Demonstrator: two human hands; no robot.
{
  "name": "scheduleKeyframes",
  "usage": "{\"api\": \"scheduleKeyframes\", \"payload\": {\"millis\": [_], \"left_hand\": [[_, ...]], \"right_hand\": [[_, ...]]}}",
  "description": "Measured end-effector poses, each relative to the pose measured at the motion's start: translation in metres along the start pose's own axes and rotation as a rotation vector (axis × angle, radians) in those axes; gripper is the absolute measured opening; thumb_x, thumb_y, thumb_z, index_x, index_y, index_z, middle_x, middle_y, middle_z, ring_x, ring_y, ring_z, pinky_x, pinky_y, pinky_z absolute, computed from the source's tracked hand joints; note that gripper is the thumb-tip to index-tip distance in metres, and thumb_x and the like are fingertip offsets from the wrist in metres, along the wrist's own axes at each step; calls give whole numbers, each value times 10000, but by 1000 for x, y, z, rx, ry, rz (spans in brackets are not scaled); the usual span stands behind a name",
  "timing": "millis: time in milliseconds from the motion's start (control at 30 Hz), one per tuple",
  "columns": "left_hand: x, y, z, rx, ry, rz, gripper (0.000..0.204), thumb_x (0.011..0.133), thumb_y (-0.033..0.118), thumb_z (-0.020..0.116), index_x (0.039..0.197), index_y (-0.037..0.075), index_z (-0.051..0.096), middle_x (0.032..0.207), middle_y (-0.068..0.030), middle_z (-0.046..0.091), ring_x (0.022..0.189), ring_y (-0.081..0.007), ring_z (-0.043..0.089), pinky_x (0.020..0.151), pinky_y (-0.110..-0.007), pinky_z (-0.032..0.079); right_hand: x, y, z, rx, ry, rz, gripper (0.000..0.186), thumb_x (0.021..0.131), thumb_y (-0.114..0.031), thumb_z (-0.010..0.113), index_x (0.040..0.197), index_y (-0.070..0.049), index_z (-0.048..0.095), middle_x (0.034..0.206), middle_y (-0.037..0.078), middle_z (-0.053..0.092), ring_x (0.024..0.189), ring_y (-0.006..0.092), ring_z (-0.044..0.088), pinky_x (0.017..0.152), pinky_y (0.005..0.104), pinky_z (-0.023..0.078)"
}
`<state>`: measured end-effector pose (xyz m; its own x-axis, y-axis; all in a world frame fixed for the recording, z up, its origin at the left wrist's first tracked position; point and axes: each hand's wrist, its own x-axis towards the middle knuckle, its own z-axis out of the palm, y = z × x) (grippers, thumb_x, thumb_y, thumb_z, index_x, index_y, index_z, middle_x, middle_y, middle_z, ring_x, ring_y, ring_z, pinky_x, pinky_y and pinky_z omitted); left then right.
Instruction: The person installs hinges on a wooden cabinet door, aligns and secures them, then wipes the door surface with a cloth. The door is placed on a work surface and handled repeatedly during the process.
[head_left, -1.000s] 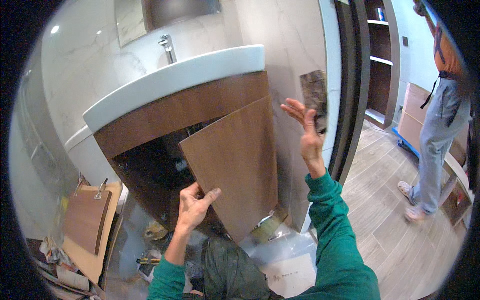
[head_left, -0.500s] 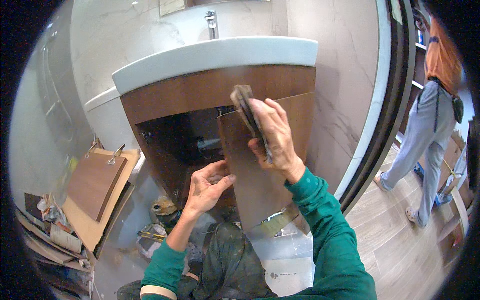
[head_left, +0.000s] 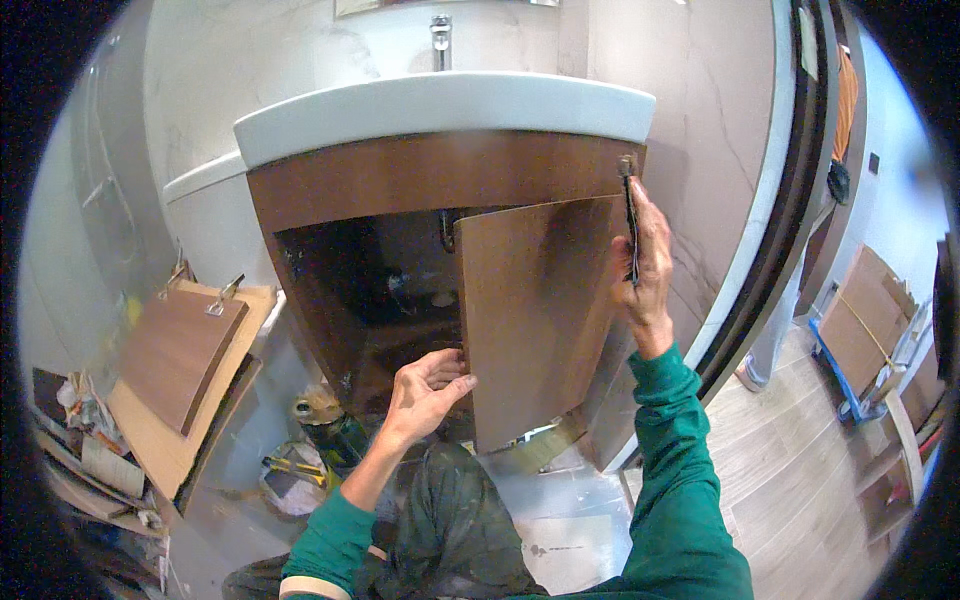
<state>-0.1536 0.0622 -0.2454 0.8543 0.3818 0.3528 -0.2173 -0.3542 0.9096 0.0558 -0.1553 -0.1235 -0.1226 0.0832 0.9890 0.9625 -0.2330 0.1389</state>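
Observation:
A brown wood-look cabinet door stands ajar under the washbasin, its free edge toward the middle of the vanity. My left hand closes on that free edge, low down, with the thumb on the front face and the fingers behind it. My right hand is at the door's right upper side, wrapped round a folded dirty pad. The pad is thin and dark, seen nearly edge-on, with a worn beige end; whether it is cloth or abrasive I cannot tell. Left of the door, the cabinet's dark inside shows.
Above is a white basin with a chrome tap. At left, a brown panel with hinges lies on a lighter board. A dark green bottle-like container stands near my knee. At right, beyond the doorway, is a partly hidden person.
My right hand has moved right across the door with the pad, to its far side. My left hand stays at the free edge. The person beyond the doorway has moved mostly out of sight.

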Motion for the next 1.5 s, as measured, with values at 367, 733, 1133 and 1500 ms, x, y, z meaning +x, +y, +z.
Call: {"api": "scheduleKeyframes", "payload": {"millis": [367, 733, 1133, 1500], "left_hand": [[-8, -33, 4, 116, -52, 141, 569, 781, 196, 775, 1251, -46, 563, 1228, -156, 612, 1098, -263, 621, 941, -379, 500], [6, -91, -19, -969, -272, -266, 989, 888, 769, 253, 1486, -19, 213, 1289, -187, 588, 1142, -275, 558, 982, -380, 402], [38, -82, -32, -815, -296, -238, 1029, 874, 752, 366, 1465, -79, 228, 1269, -190, 589, 1174, -282, 537, 1086, -418, 282], [50, -77, -34, -543, -335, -84, 1111, 831, 821, 338, 1445, -103, 272, 1330, -302, 489, 1115, -306, 594, 1120, -511, 143]], "right_hand": [[41, -92, 29, -106, -611, -278, 696, 752, -43, 568, 1428, -35, 401, 1481, 185, 394, 1387, 320, 366, 1154, 458, 256], [-12, -109, 40, -535, -1004, -723, 637, 859, -265, 449, 1466, -87, 377, 1577, 50, 260, 1475, 213, 176, 1208, 449, 80], [-127, -131, 42, -498, -1179, -859, 614, 901, -311, 423, 1481, -120, 362, 1588, 35, 235, 1477, 197, 160, 1193, 470, 30], [-254, -165, 51, -435, -1502, -844, 631, 909, -297, 423, 1449, 25, 364, 1571, 128, 254, 1471, 282, 168, 1193, 471, 62]]}}
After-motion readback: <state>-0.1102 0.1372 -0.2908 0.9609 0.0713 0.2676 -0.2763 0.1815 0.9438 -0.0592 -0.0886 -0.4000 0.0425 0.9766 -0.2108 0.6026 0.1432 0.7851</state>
